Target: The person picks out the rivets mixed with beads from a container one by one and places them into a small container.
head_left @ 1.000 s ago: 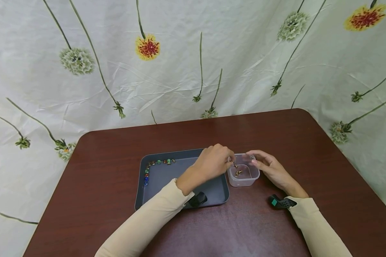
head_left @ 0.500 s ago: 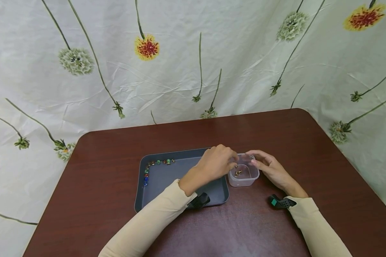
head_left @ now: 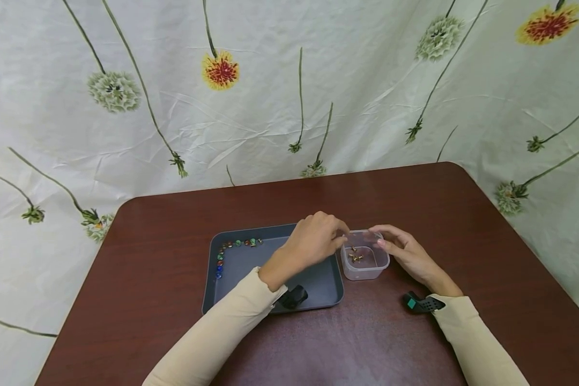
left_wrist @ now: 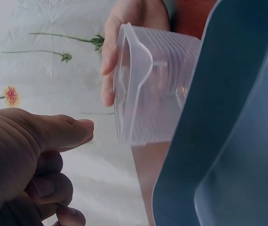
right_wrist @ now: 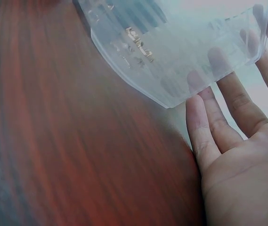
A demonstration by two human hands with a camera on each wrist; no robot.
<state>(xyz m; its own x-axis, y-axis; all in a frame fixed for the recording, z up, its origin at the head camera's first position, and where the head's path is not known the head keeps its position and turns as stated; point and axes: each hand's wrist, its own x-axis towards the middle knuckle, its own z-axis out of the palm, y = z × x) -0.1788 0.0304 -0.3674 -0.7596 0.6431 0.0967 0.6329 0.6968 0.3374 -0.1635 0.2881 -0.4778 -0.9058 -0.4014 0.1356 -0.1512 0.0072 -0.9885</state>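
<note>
In the head view, my right hand holds a clear plastic container at its far right corner; its fingers show through the wall in the right wrist view. Several small brass-coloured pieces lie inside the container. My left hand hovers over the right part of a grey tray, just left of the container. Its thumb and index finger meet at the tips, and the other fingers curl. Whether a small piece sits between those tips is hidden.
Several colourful glass beads line the tray's left and far sides, with a small brass-coloured piece at the row's right end. A dark red-brown table carries everything. Behind it hangs a flower-printed white cloth.
My left hand has drawn back left from above the container. The brass-coloured pieces inside lie slightly differently. My right hand stays in place at the container.
</note>
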